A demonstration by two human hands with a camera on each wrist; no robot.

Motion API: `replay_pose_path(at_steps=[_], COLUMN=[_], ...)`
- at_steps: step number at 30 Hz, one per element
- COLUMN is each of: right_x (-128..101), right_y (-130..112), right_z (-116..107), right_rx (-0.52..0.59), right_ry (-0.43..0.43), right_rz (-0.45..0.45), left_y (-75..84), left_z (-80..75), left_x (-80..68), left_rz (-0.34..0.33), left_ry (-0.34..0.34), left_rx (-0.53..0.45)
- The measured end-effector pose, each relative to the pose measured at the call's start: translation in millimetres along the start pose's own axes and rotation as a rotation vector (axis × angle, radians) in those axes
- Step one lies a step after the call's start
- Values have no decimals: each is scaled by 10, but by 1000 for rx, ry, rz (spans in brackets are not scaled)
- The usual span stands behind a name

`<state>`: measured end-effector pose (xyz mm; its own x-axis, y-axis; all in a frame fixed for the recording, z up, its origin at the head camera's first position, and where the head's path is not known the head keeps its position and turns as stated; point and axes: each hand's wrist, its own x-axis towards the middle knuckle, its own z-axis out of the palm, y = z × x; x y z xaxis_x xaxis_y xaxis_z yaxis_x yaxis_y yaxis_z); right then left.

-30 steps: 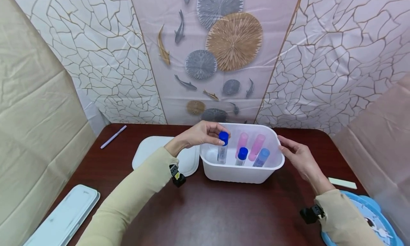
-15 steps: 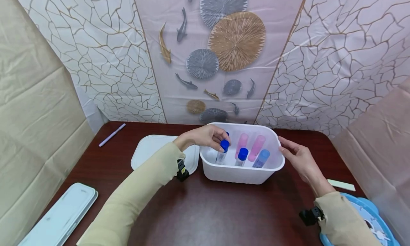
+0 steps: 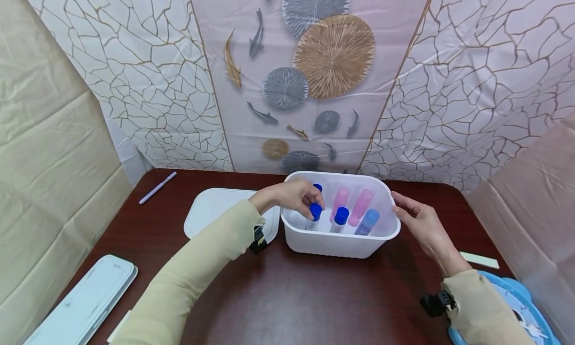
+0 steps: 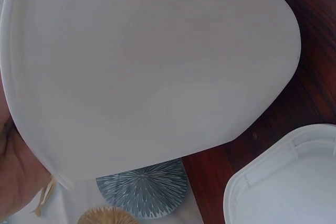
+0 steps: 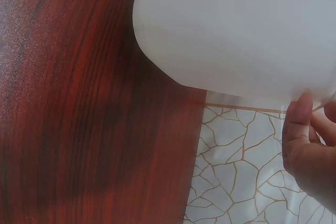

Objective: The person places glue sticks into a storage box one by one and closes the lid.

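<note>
A white plastic bin (image 3: 337,246) stands at the back of the table. Inside it my left hand (image 3: 297,197) pinches the blue cap of a clear tube (image 3: 316,211), which stands low near the bin's left end. Behind my fingers shows another blue cap (image 3: 317,187). To the right are another blue-capped tube (image 3: 341,216), two pink tubes (image 3: 361,206) and a light blue tube (image 3: 368,221). My right hand (image 3: 422,222) holds the bin's right rim; the right wrist view has its thumb (image 5: 300,114) against the outer wall. In the left wrist view the bin wall (image 4: 157,66) hides my fingertips.
Left of the bin lies a white lid (image 3: 213,205). A lilac pen (image 3: 157,187) is at the back left, a long pale case (image 3: 90,295) at the front left. On the right are a pale green strip (image 3: 479,259) and a blue cartoon-patterned item (image 3: 507,285), partly under my sleeve.
My left hand has lowered the blue-capped tube into the bin and come slightly forward, uncovering another blue cap behind it. The right hand has stayed at the rim.
</note>
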<state>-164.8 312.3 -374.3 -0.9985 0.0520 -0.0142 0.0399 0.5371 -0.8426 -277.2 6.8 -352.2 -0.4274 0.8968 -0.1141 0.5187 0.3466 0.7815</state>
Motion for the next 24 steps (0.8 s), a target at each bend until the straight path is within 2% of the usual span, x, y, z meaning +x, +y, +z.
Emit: replay_pose_path(at_steps=[9, 15, 20, 24], right_x=[-5, 5, -5, -7], right_y=[-7, -2, -6, -5], right_z=[0, 24, 13, 9], right_rx=[20, 1, -1, -2], right_ry=[3, 3, -3, 0], right_rz=[-8, -8, -12, -20], left_y=[4, 2, -8, -128], left_z=[6, -52, -231, -393], left_x=[2, -122, -393, -720], left_rz=[-16, 5, 36, -32], left_ry=[12, 73, 205, 391], left_rx=[-2, -125, -285, -387])
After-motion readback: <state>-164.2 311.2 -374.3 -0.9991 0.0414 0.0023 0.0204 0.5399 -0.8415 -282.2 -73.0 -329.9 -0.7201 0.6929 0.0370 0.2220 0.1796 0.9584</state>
